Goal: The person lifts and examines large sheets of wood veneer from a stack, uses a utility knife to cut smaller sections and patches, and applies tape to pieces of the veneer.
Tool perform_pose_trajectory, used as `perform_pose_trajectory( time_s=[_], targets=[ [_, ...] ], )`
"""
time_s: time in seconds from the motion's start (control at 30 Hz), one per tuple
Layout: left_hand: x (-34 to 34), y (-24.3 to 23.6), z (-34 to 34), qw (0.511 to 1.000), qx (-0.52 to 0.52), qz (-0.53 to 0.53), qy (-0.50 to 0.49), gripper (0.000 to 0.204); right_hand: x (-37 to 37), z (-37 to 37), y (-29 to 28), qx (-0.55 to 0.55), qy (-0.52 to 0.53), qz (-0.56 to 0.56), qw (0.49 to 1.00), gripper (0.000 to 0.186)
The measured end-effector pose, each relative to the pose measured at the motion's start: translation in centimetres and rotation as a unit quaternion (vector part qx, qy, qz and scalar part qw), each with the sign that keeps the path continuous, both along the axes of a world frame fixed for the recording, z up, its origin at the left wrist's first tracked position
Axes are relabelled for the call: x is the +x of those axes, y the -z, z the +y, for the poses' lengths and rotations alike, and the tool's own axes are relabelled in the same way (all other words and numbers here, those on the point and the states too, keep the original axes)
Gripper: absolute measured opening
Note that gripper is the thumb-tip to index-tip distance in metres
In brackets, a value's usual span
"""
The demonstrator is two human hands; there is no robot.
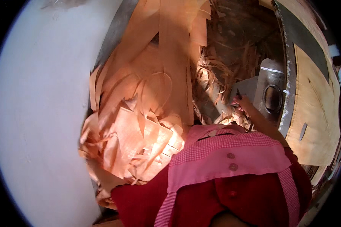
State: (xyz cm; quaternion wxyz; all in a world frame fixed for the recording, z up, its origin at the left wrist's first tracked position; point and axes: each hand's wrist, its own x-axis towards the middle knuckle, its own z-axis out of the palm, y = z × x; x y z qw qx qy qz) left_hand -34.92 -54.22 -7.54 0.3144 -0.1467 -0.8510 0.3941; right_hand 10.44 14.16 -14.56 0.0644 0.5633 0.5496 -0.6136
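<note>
My right hand (241,103) is closed around a slim dark tool (238,93), whose tip shows above the fingers; its exact kind is too small to make out. Below it, scraps and shreds lie beside my apron. My left arm, in a red sleeve (140,196), reaches toward a crumpled heap of thin, wood-coloured sheets (140,132), perhaps veneer. Where the left hand ends and the sheets begin cannot be made out, since their colours blend. Longer flat strips (174,45) of the same material run away from the heap.
A pale wall or panel (45,113) fills the left side. On the right stand a grey metal piece with an oval opening (272,99) and a long metal edge (290,75). Beyond it a yellowish board (312,106) carries a small grey blade-like piece (303,131). Shredded strips (219,72) litter the floor.
</note>
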Motion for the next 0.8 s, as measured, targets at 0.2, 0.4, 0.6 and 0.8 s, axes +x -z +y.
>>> perform_pose_trajectory(
  time_s=[0.2,0.4,0.6,0.8],
  targets=[
    [-0.5,6.7,3.4,0.926,0.068,-0.356,-0.106,0.022,-2.4,0.7,-0.5,-0.001,-0.015,0.014,1.0,0.021],
    [-1.7,11.0,10.2,0.881,0.079,-0.466,-0.022,0.023,0.5,2.6,1.1,-0.026,0.06,-0.023,0.998,0.019],
    [1.1,10.7,26.7,0.77,0.277,-0.574,-0.033,0.028,4.2,4.0,2.8,-0.083,0.101,0.004,0.991,0.02],
    [3.5,15.9,34.4,0.731,0.348,-0.587,0.025,0.039,4.8,6.2,2.2,-0.041,0.066,0.015,0.997,0.022]
  ],
)
